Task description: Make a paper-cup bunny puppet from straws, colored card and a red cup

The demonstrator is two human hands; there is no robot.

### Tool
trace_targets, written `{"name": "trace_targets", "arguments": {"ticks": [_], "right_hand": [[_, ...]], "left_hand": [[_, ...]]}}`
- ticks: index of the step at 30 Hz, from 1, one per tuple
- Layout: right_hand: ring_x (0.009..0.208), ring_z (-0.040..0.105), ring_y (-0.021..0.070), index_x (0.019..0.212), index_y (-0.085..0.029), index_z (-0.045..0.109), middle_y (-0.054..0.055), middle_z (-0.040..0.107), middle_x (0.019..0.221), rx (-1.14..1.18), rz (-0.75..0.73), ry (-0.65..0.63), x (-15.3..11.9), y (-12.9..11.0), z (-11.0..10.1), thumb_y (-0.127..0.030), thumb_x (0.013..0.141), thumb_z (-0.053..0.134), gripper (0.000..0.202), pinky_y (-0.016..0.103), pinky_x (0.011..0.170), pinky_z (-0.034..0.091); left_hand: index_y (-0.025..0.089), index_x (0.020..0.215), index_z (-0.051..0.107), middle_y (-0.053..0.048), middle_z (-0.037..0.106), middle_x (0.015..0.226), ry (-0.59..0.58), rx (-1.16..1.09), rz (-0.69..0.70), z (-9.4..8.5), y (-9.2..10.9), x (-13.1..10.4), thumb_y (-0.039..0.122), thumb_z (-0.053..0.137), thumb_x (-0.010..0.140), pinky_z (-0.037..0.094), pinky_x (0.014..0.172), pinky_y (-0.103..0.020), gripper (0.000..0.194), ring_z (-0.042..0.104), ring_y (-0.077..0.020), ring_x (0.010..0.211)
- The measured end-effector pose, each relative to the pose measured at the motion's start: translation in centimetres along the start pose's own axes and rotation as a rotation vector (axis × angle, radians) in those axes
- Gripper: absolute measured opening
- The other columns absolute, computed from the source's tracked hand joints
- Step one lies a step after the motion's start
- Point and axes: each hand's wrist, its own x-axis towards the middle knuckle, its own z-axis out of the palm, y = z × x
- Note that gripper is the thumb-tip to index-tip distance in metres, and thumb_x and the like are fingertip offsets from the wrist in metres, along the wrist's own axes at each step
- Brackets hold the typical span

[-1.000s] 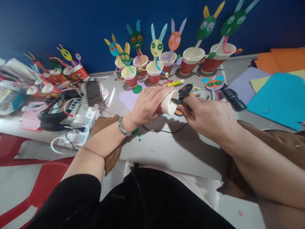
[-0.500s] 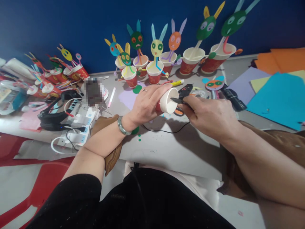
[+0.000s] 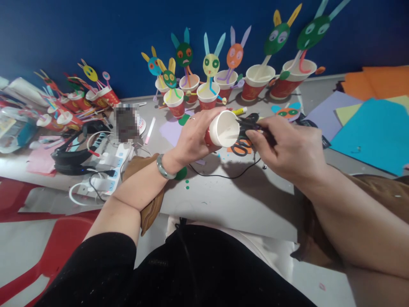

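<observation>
My left hand [image 3: 196, 133] is wrapped round a red and white paper cup [image 3: 227, 128], tipped so its open mouth faces me and slightly to the right. Just right of the rim, my right hand [image 3: 289, 147] is closed on a dark pointed tool [image 3: 270, 133]; my fingers cover much of it, and its tip is hard to separate from the dark things behind. A pair of black-handled scissors [image 3: 241, 148] lies on the table below the cup. Behind the tool is a black glue gun [image 3: 250, 119], partly hidden.
Paper cups with paper-faced figures, such as a red cup [image 3: 207, 102], line the blue wall. Coloured paper sheets [image 3: 367, 132] lie at right. A power strip [image 3: 118, 166], cables and a black headset [image 3: 72, 157] are at left. An orange paper face [image 3: 286, 113] lies behind my right hand.
The dark tool has come out of the cup's mouth as my right hand moved right. The cup has turned and tilted upward slightly in my left hand.
</observation>
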Motion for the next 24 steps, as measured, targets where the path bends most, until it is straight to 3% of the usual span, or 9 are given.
{"name": "trace_targets", "arguments": {"ticks": [2,4,9,15,24], "right_hand": [[0.06,0.056,0.015,0.096,-0.019,0.071,0.004,0.071,0.074,0.189,0.077,0.037,0.3,0.1,-0.2,-0.057,0.094,0.063,0.039,0.029,0.057,0.038],[0.062,0.054,0.0133,0.089,-0.02,0.069,0.002,0.07,0.074,0.375,0.149,0.02,0.7,0.0,-0.5,-0.048,0.084,0.076,0.03,0.028,0.057,0.041],[0.063,0.056,0.0138,0.083,-0.022,0.071,0.0,0.069,0.071,0.584,0.131,-0.107,1.0,-0.2,-0.5,-0.03,0.083,0.071,0.007,0.028,0.058,0.044],[0.064,0.064,0.0185,0.093,-0.023,0.079,0.003,0.074,0.076,0.515,0.03,-0.205,0.5,0.0,-0.1,-0.028,0.089,0.07,0.012,0.032,0.063,0.044],[0.069,0.064,0.0244,0.093,-0.022,0.077,0.009,0.075,0.079,0.072,-0.048,-0.405,0.0,-0.2,0.3,-0.026,0.089,0.064,0.015,0.033,0.061,0.027]], "left_hand": [[0.024,0.155,0.046,-0.018,0.064,0.149,0.011,-0.034,0.001,0.1,-0.1,0.0,0.076,0.06,0.095,0.05,0.12,-0.055,0.081,0.062,-0.0362,0.142],[0.024,0.155,0.045,-0.018,0.064,0.149,0.012,-0.067,0.012,0.3,0.0,0.1,0.075,0.063,0.094,0.05,0.12,-0.055,0.081,0.062,-0.0365,0.142],[0.023,0.156,0.045,-0.019,0.063,0.15,-0.013,-0.133,0.076,0.5,0.3,0.1,0.072,0.066,0.093,0.053,0.118,-0.053,0.083,0.063,-0.0352,0.141],[0.025,0.16,0.041,-0.017,0.06,0.155,-0.066,-0.174,0.121,0.7,0.5,0.1,0.075,0.066,0.091,0.053,0.117,-0.054,0.089,0.061,-0.0366,0.144],[0.017,0.161,0.037,-0.02,0.063,0.152,-0.141,-0.236,0.19,0.3,1.2,0.2,0.062,0.068,0.095,0.055,0.115,-0.046,0.086,0.067,-0.032,0.136]]}}
